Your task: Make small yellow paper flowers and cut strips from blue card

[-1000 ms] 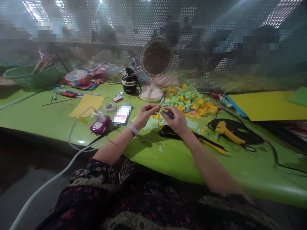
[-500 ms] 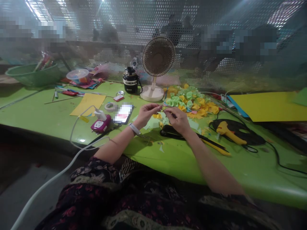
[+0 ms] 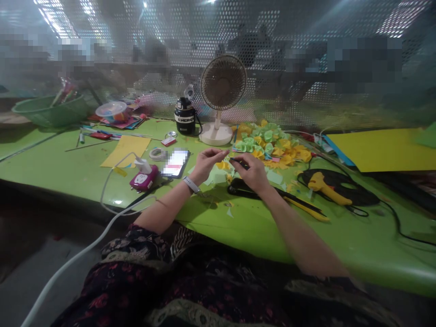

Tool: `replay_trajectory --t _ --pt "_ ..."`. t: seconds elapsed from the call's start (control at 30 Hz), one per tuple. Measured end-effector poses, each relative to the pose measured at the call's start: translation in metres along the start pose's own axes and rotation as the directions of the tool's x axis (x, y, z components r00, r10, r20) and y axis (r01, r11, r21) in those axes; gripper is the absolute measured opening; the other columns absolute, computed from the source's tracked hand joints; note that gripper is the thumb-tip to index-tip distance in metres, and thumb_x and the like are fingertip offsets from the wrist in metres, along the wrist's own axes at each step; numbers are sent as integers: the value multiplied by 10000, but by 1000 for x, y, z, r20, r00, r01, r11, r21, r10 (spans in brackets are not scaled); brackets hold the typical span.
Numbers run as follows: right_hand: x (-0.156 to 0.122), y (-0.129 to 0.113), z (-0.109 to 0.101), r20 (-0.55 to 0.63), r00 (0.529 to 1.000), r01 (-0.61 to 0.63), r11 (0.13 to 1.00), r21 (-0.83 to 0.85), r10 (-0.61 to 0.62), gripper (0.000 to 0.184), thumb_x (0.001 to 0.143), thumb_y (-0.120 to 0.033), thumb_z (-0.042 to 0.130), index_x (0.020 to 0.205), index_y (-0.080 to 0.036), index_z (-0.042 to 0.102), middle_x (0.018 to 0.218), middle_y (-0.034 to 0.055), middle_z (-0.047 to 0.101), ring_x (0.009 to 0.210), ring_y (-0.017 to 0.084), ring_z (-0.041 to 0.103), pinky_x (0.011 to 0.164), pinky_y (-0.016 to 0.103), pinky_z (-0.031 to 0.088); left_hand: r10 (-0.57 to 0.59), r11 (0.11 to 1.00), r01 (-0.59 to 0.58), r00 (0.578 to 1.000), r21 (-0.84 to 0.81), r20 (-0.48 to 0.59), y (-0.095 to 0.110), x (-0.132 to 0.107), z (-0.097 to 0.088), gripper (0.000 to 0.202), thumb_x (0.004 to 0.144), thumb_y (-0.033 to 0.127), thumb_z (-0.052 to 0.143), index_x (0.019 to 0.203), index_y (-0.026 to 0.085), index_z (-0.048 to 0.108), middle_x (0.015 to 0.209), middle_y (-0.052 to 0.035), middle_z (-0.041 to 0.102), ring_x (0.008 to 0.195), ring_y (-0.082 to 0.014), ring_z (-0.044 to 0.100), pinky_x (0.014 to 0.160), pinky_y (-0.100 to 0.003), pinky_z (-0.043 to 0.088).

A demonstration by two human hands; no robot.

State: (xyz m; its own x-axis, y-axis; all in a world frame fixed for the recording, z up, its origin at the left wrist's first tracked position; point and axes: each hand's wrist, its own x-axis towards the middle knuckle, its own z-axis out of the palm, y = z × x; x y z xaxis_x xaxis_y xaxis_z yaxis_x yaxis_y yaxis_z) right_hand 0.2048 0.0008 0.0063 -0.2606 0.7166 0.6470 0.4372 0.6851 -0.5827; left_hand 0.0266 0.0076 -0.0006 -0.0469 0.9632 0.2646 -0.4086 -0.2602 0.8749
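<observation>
My left hand [image 3: 208,164] is raised over the green table, thumb and forefinger pinched together on something too small to make out. Close beside it on the right, my right hand [image 3: 255,172] grips a thin dark stick-like tool [image 3: 240,162], its tip pointing toward the left fingertips. A small gap separates the two hands. Below them lie pale green paper pieces [image 3: 215,177] and small yellow scraps. Just behind is a heap of green and yellow paper flowers [image 3: 269,140]. Under my right wrist rests a long black-and-yellow tool [image 3: 242,187], partly covered by the hand.
At right, a yellow glue gun [image 3: 329,190] lies on a black round plate, beside yellow sheets [image 3: 384,150]. A fan [image 3: 216,135] and black bottle [image 3: 185,119] stand behind. Leftward are a phone [image 3: 176,162], tape roll [image 3: 157,154], purple power socket [image 3: 144,179] and white cable [image 3: 85,247].
My right fingertips have drawn slightly away from the left ones, and the dark tool between the right fingers shows more clearly. My left hand stays nearly in place.
</observation>
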Motion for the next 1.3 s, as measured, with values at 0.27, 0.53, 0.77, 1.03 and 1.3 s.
replay_trajectory --t 0.27,0.53,0.77,1.03,1.3 --pt "1 3 -3 44 998 -58 991 122 53 360 912 -571 598 866 -223 678 850 61 694 804 211 666 665 329 524 -16 1000 15 999 2 51 1 -1 -2 374 553 457 934 765 192 776 764 -17 742 688 -104 646 703 -258 519" --pt "1 5 -3 68 997 -44 994 100 37 357 875 -575 649 907 -220 676 875 62 715 781 209 666 715 352 544 -61 998 62 997 -30 37 2 0 -1 354 514 415 953 685 181 751 679 2 703 614 -72 582 655 -235 484" --pt "-1 3 2 -29 998 50 996 -79 -52 275 968 -480 551 941 -251 700 936 75 730 879 240 673 822 385 537 -10 1000 10 999 -16 -34 1 -1 1 347 534 407 945 652 178 712 632 23 665 595 -64 565 633 -221 467" --pt "3 7 -3 55 998 17 1000 4 -17 316 971 -500 519 912 -227 667 884 76 714 836 226 659 769 365 523 -27 1000 27 1000 -1 4 0 -1 -1 357 542 429 941 727 188 755 722 -1 717 662 -90 631 665 -236 503" --pt "2 7 -1 102 994 -39 997 62 32 347 909 -563 598 935 -221 653 892 66 710 810 216 658 747 363 537 -51 998 51 999 20 6 -1 1 -2 330 565 409 936 710 179 749 656 10 674 604 -77 570 639 -239 464"
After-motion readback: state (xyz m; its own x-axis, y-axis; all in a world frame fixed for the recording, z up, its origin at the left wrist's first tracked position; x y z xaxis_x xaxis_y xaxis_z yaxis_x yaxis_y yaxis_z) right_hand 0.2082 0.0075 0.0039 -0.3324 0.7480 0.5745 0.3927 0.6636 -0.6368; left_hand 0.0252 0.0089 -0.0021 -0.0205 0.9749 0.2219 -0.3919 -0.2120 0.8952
